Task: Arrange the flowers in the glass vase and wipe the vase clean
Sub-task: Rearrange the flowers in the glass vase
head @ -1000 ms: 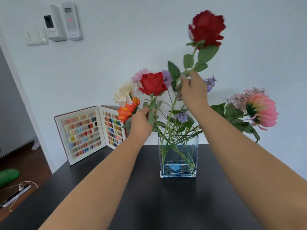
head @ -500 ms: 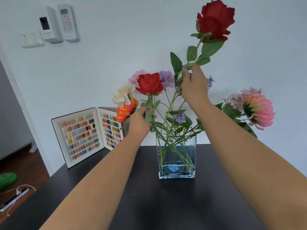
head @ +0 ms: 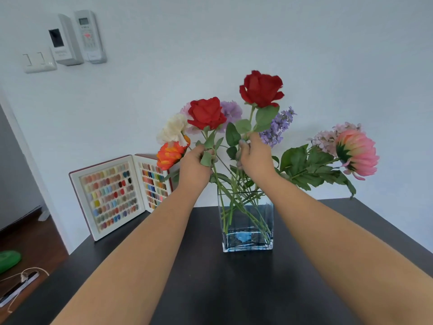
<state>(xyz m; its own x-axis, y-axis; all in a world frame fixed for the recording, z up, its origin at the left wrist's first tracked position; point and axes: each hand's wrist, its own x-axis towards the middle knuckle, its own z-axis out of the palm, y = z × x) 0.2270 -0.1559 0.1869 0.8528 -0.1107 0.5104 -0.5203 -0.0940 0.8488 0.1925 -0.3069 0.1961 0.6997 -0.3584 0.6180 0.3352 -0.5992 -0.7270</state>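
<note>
A square glass vase with a little blue-tinted water stands on the dark table. Several flower stems cross inside it. My right hand grips the stem of the taller red rose, whose stem runs down into the vase. My left hand holds the stem of the shorter red rose. White, orange and purple blooms cluster at the left behind my left hand. A pink dahlia leans far out to the right.
An open case of colour samples leans against the wall at the table's back left. A wall switch and two remotes hang at the upper left. On the wooden floor at the left lie a green object and a phone with a cable.
My right hand has brought the tall red rose down, so its stem sits deeper in the vase and its bloom is just above the other rose. My left hand kept its hold.
</note>
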